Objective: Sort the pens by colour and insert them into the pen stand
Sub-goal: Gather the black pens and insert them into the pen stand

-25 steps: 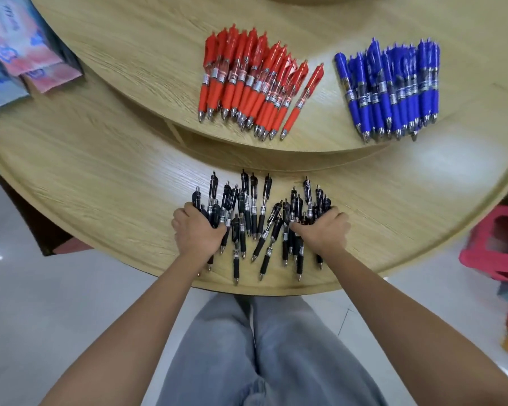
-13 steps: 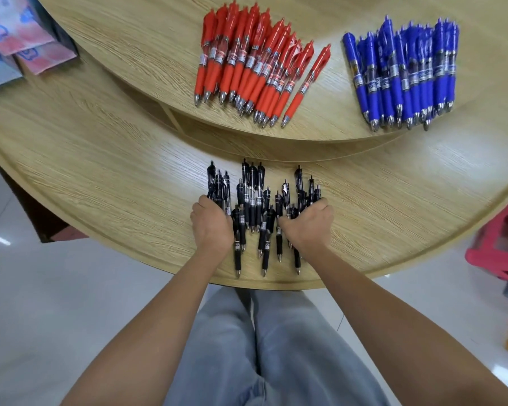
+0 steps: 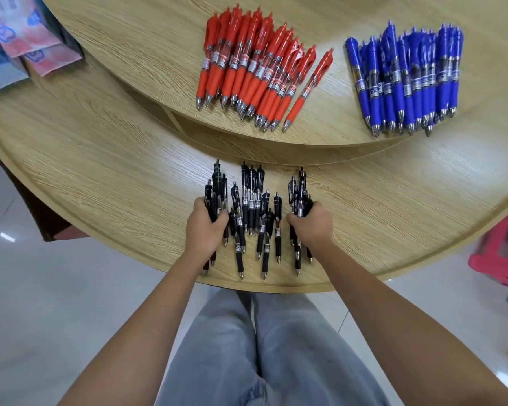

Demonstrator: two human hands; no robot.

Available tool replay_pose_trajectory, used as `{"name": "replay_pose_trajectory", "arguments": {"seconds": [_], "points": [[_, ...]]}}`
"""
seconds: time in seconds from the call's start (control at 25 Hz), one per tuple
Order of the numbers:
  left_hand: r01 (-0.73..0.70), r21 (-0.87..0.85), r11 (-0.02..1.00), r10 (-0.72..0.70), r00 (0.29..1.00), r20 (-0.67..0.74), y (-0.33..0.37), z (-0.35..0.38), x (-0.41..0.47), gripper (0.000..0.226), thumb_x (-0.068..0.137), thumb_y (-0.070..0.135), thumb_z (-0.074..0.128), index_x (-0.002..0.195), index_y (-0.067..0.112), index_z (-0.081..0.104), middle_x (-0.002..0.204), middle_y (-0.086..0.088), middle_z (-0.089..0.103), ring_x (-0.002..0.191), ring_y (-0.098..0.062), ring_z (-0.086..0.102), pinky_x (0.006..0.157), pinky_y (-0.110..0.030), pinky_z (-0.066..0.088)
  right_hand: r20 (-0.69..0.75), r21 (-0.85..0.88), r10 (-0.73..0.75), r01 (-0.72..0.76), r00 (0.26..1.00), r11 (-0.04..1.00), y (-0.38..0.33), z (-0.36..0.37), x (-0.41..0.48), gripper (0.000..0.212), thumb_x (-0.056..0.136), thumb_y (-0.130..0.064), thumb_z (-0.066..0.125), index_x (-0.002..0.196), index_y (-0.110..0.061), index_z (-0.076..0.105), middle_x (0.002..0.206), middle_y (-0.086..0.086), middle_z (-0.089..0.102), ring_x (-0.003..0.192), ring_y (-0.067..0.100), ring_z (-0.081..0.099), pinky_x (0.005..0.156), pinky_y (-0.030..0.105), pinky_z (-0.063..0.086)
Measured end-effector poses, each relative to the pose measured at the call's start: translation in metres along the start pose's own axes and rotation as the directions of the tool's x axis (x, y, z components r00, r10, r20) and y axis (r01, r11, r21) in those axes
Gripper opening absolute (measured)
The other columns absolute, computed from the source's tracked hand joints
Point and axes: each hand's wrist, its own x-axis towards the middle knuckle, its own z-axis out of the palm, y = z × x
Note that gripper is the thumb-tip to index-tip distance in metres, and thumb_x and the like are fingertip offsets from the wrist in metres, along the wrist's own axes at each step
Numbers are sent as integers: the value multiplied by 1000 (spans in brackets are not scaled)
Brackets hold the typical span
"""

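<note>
**Both hands hold bunches of black pens at the table's near edge**

The black pens (image 3: 254,206) are on the lower tier (image 3: 100,177) of a round wooden table, close to its near edge, with their tips pointing toward the person. The left hand (image 3: 206,230) grips a bunch of them at the left side of the group; its fingers are curled round the barrels, and the pen ends stick out above and below the fist. The right hand (image 3: 311,225) grips a second bunch at the right side in the same way, fingers closed tightly on the pens. Between the two hands more black pens lie loose on the wood, roughly parallel, some overlapping.

The red pens (image 3: 255,71) lie in one heap on the upper tier (image 3: 147,48), tips toward the person. The blue pens (image 3: 408,80) lie in another heap on the same tier, to the right of the red ones and well apart from them.

Some coloured packets (image 3: 27,39) lie at the far left of the table. A red crate (image 3: 499,259) stands on the floor at the right. The person's grey trousers (image 3: 247,347) show below the table edge.
</note>
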Motion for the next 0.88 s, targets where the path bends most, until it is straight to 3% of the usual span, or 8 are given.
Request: {"name": "replay_pose_trajectory", "arguments": {"seconds": [0.2, 0.28, 0.4, 0.52, 0.6, 0.72, 0.88], "points": [[25, -145, 989, -18, 999, 50, 13, 7, -10, 24, 92, 25, 56, 104, 8, 47, 80, 0, 50, 70, -13, 48, 62, -27, 37, -39, -212, -65, 56, 997, 976, -8, 10, -12, 39, 92, -32, 57, 112, 0, 47, 106, 14, 52, 91, 25, 56, 77, 34, 51], [21, -136, 991, -12, 998, 67, 12, 9, -14, 19, 92, 25, 56, 100, 14, 44, 82, 1, 53, 70, -12, 51, 60, -26, 41, -76, -236, -81, 61, 994, 970, -12, 13, -16, 32, 93, -28, 56, 108, -2, 47, 100, 13, 55, 84, 23, 57, 65, 31, 48], [69, -106, 992, -70, 998, -8, 2, 10, -13, 28, 89, 25, 57, 105, 4, 48, 86, -16, 63, 72, -32, 61, 59, -41, 49, -79, -219, -100, 81, 992, 972, -14, 11, -15, 24, 90, -19, 60, 101, -4, 45, 91, 10, 57, 74, 20, 55, 56, 27, 40], [167, -36, 985, -171, 974, -150, 1, 11, -7, 35, 89, 26, 59, 105, -3, 50, 68, -5, 50, 54, -21, 48, 45, -30, 37, -54, -173, -110, 99, 992, 980, -12, 9, -13, 25, 88, -17, 62, 101, -5, 45, 86, 8, 54, 72, 19, 53, 56, 27, 39], [207, -3, 978, -204, 959, -197, 4, 11, -2, 47, 87, 34, 63, 110, -5, 50, 69, -5, 51, 56, -19, 48, 46, -28, 35, -44, -136, -117, 110, 992, 985, -9, 6, -11, 25, 88, -17, 63, 100, -5, 45, 81, 5, 51, 68, 18, 51, 52, 25, 37], [170, 110, 979, -147, 971, -189, 5, 12, 3, 49, 84, 35, 68, 110, -4, 54, 86, -14, 63, 73, -27, 58, 55, -32, 42, -22, -75, -117, 115, 993, 991, -5, 1, -8, 22, 87, -14, 63, 95, -8, 43, 71, 0, 46, 58, 11, 46, 44, 20, 31], [124, 329, 936, -80, 986, -144, 12, 13, 6, 33, 87, 30, 64, 98, 0, 52, 74, -7, 55, 64, -24, 53, 49, -31, 38, -34, -61, -107, 105, 994, 993, -5, 0, -5, 20, 86, -14, 62, 94, -6, 46, 69, -1, 45, 56, 11, 44, 43, 22, 31]]}}
